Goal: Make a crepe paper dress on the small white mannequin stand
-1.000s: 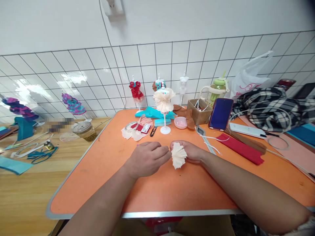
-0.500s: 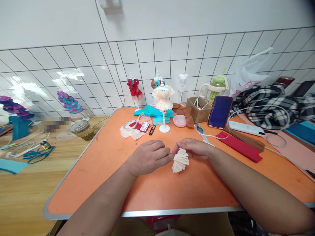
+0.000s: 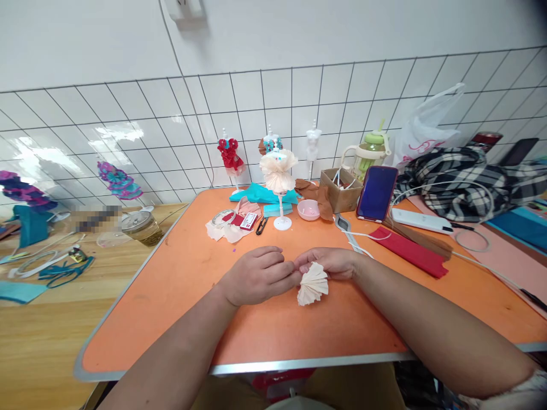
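A cream piece of pleated crepe paper (image 3: 313,285), fanned out with a ragged edge, hangs over the table between my hands. My left hand (image 3: 264,277) is closed, its fingertips pinching the fan's gathered end from the left. From behind and to the right, my right hand (image 3: 331,263) closes on the same gathered end, thumb and fingers together. The exact pinch point is partly hidden by my left fingers. Beyond my hands stands a small white mannequin (image 3: 281,209) on a round base, wearing a ruffled cream paper dress (image 3: 278,171).
Black thread snips (image 3: 262,226) lie left of the mannequin's base, beside cream paper scraps (image 3: 224,230). A pink bowl (image 3: 308,209), cardboard box (image 3: 341,191) and propped phone (image 3: 376,193) stand right. Red paper (image 3: 409,251) and white cord lie nearer. More dressed mannequins line the wall.
My right thumb and fingers have drawn in closer to the fan's gathered end and my left fingertips. The fan has barely shifted. The view has moved slightly.
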Available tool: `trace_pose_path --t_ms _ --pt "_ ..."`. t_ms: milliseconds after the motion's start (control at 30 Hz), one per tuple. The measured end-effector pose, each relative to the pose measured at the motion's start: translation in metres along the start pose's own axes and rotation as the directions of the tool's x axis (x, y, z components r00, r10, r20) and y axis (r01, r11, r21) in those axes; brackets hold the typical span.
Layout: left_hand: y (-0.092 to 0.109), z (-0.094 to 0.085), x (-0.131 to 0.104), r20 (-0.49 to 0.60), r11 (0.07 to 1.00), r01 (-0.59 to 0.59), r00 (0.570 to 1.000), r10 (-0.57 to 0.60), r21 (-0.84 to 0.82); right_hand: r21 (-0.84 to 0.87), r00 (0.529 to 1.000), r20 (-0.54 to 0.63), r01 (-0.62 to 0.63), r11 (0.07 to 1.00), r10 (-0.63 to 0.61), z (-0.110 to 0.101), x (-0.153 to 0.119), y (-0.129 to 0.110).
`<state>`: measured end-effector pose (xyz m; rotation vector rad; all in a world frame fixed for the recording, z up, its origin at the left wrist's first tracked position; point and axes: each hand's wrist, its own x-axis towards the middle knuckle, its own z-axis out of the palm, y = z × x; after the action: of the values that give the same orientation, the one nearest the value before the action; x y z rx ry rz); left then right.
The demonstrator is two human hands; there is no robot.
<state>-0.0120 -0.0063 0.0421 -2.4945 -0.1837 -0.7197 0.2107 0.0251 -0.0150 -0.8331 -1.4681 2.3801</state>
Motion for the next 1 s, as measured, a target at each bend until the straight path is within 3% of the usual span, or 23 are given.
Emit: trace_pose_path --t_ms 100,267,400,500,600,733,867,933,1000 --pt "0.001 0.001 -0.001 -0.016 1.000 -0.007 1.000 0.007 -0.014 0.016 1.000 0.013 -0.003 1.000 0.003 -0.002 0.003 0.006" --pt "0.001 0.003 -0.002 -0.001 1.000 0.012 1.000 -0.012 -0.029 0.020 0.998 -0.067 0.020 1.000 -0.019 -0.003 0.005 0.006" --pt "0.001 0.007 -0.004 0.030 0.993 0.116 0.993 -0.115 -0.037 -0.154 0.972 -0.196 0.097 0.983 -0.127 -0.002 0.001 -0.004" --pt "0.001 0.015 -0.005 0.149 0.954 0.231 0.967 -0.205 -0.189 -0.322 0.955 -0.166 0.184 0.929 -0.247 -0.005 -0.003 -0.011" --pt "0.006 0.023 -0.004 0.208 0.841 0.312 0.948 -0.242 -0.443 -0.389 0.966 -0.079 0.199 0.900 -0.247 -0.010 -0.004 -0.011" --pt "0.015 0.026 0.004 0.202 0.571 0.345 0.932 -0.300 -0.745 -0.379 0.990 0.040 0.143 0.914 -0.138 -0.009 -0.002 -0.005" --pt "0.019 0.017 0.010 0.373 0.281 0.448 0.884 -0.282 -0.849 -0.456 0.984 0.124 0.173 0.873 -0.130 -0.005 -0.004 -0.008" --pt "0.019 0.014 0.010 0.460 0.250 0.515 0.853 -0.246 -0.820 -0.538 0.981 0.122 0.192 0.821 -0.150 -0.004 -0.007 -0.011" --pt "0.018 0.014 0.008 0.518 0.276 0.567 0.823 -0.235 -0.776 -0.634 0.982 0.103 0.185 0.751 -0.156 -0.002 -0.010 -0.014"
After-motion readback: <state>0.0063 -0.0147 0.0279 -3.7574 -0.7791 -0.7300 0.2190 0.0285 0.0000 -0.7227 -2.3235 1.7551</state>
